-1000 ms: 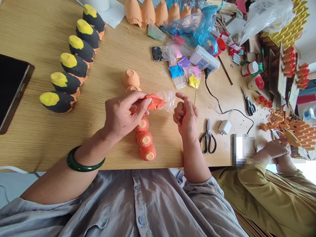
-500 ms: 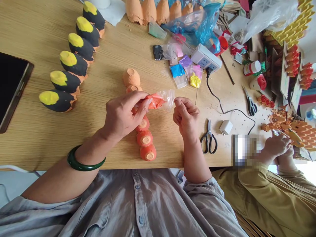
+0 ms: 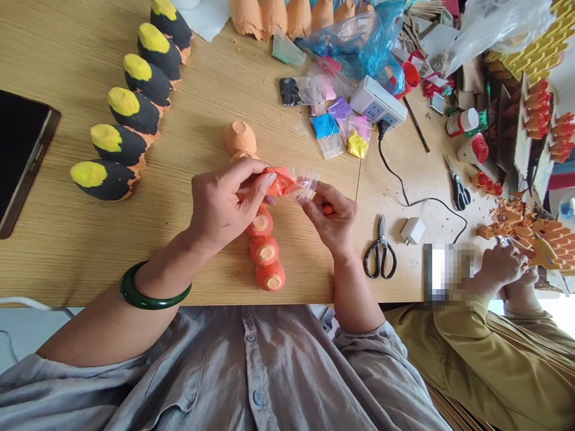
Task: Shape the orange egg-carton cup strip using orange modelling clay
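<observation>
My left hand (image 3: 220,200) is closed on a small clear plastic bag of orange-red clay (image 3: 282,181), thumb on top. My right hand (image 3: 335,215) pinches the open end of the bag between thumb and forefinger. A small orange-red lump of clay (image 3: 328,209) shows in its curled fingers. Beneath both hands lies a row of egg-carton cups; the lower cups (image 3: 264,250) are coated orange-red around bare tops, while the far cup (image 3: 240,137) is plain light orange. My left hand hides the middle of this row.
Black cups with yellow tips (image 3: 119,139) line the left, beside a phone (image 3: 24,155). Colored clay packets (image 3: 325,127) and a power strip (image 3: 378,103) lie beyond my right hand. Scissors (image 3: 381,248) and a white plug (image 3: 412,230) are to the right. A co-worker's hands (image 3: 505,263) work at far right.
My right hand has moved left and turned, now gripping the bag's open end. The orange-red lump has come into view in its fingers. My left hand keeps hold of the bag.
</observation>
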Motion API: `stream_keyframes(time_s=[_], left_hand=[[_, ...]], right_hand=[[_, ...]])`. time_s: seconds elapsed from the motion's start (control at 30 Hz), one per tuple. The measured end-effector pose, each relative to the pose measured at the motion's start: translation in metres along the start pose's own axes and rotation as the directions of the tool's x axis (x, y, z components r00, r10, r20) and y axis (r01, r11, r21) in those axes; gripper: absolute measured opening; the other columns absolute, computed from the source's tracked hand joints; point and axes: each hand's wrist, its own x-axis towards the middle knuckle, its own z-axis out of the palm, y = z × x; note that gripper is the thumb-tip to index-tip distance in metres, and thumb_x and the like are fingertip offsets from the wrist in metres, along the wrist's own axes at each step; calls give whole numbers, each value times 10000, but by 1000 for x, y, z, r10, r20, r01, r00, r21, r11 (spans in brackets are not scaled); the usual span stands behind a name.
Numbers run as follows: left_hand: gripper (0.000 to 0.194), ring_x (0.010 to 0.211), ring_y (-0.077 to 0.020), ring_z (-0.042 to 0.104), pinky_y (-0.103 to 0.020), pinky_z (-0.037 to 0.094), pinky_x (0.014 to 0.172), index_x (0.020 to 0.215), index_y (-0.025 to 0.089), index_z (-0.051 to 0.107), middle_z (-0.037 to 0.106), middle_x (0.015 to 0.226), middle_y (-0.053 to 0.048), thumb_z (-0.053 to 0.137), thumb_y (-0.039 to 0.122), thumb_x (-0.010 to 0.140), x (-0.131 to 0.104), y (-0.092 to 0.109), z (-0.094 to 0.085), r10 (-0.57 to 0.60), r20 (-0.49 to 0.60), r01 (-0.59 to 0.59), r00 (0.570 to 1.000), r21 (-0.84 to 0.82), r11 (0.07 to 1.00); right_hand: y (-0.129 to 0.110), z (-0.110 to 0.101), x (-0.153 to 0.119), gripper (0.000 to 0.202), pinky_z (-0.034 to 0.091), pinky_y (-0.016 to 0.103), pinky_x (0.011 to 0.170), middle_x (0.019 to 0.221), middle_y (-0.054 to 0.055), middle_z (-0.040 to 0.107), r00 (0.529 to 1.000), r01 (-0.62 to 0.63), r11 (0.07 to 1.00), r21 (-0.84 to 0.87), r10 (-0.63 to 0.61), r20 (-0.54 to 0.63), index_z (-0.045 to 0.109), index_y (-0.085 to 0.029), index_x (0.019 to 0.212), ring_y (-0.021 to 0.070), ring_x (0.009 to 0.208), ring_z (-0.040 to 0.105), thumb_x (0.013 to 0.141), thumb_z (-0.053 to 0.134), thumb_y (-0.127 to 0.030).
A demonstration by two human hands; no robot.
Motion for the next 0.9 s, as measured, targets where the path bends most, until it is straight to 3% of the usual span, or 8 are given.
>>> stream_keyframes(time_s=[0.17, 0.33, 0.47, 0.57, 0.73, 0.9], left_hand=[[308, 585, -97, 792, -245, 480, 456, 990, 301, 776, 879, 885, 102, 728, 495, 1224, 2, 3, 2, 8, 0, -8, 1000, -89, 996], [266, 568, -110, 791, -273, 489, 463, 988, 307, 777, 863, 833, 109, 741, 434, 1219, 2, 5, 1, 6, 44, -1, 999, -121, 993], [263, 543, -114, 767, -272, 480, 463, 978, 304, 780, 847, 805, 95, 754, 424, 1211, 3, 5, 2, 16, 11, -15, 1000, -129, 991], [318, 495, -109, 709, -275, 431, 431, 938, 293, 779, 822, 768, 73, 749, 472, 1200, 3, 4, 2, 60, -21, -60, 998, -39, 997], [380, 520, -141, 714, -289, 431, 441, 916, 306, 771, 820, 774, 37, 707, 556, 1194, 2, 0, 2, 32, -26, -31, 999, 39, 999], [386, 565, -162, 762, -294, 457, 471, 932, 314, 769, 822, 792, 34, 687, 584, 1196, 0, 1, 1, 13, -12, -12, 1000, 84, 996]], right_hand=[[3, 4, -2, 120, 380, 259, 600, 695, -104, 364, 995, 96, 993, -74, -96, 4, 915, -247, 1167, 91, 588, 313, 1105, 828, -302], [2, 8, -5, 50, 343, 243, 575, 698, -113, 374, 997, 79, 995, -64, -80, -16, 845, -256, 1099, 78, 576, 306, 1123, 802, -262], [-1, 10, -5, 305, 363, 252, 546, 658, -109, 450, 999, -47, 999, 10, 47, -16, 791, -255, 1033, 78, 537, 361, 1136, 816, -541], [-6, 11, -1, 511, 340, 242, 467, 604, -110, 489, 975, -223, 967, 120, 219, 42, 756, -252, 953, 77, 472, 431, 1010, 909, -736], [-14, 11, 5, 630, 359, 223, 386, 621, -89, 599, 915, -402, 862, 310, 389, 106, 723, -248, 877, 69, 431, 461, 848, 1003, -811], [-17, 12, 10, 658, 341, 215, 364, 590, -140, 473, 860, -486, 754, 442, 503, 88, 685, -264, 882, 47, 429, 289, 739, 1077, -773]])
